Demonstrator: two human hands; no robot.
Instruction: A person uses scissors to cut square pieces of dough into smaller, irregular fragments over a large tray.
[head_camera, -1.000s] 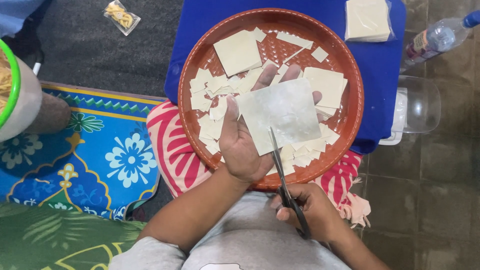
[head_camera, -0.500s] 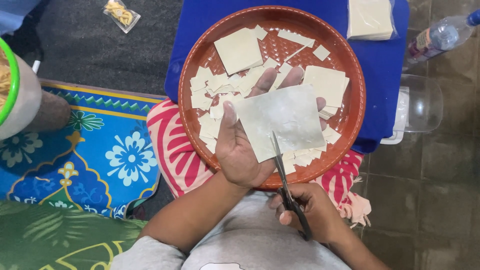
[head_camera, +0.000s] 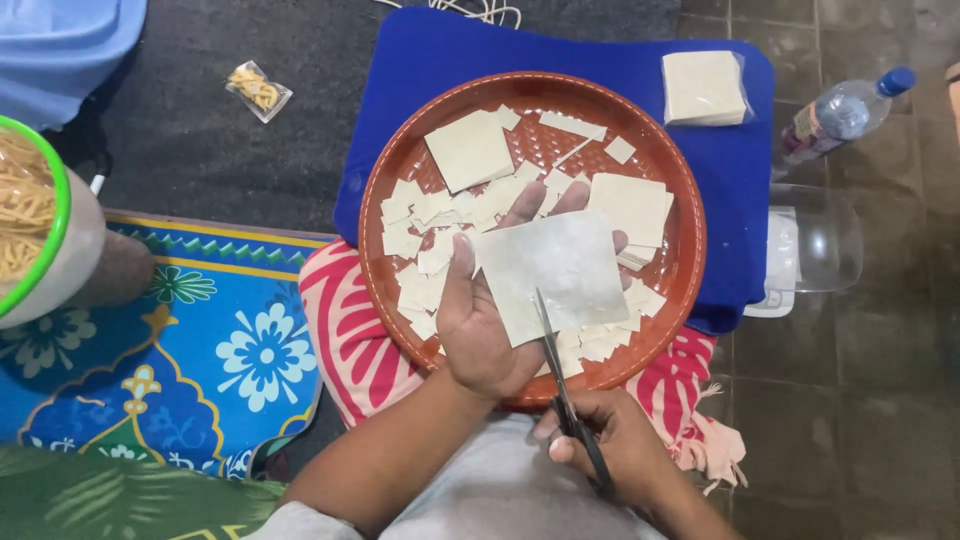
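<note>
Noodles in the green-rimmed bowl (head_camera: 35, 225) sit at the far left, with a small snack packet (head_camera: 258, 89) up top on the dark mat. Moving to the middle, my left hand (head_camera: 480, 320) is cupped under the pale dough sheet (head_camera: 560, 272), thumb pinning its left edge over the brown tray (head_camera: 688, 215) full of cut squares. Compared to a second ago, the scissors (head_camera: 565, 385) have bitten a bit further into the sheet's bottom edge, so this cut's underway. My right hand (head_camera: 615, 445), lower middle, is closed around the handles. Stack of uncut sheets (head_camera: 703, 88) and a water bottle (head_camera: 840, 112) wait upper right.
</note>
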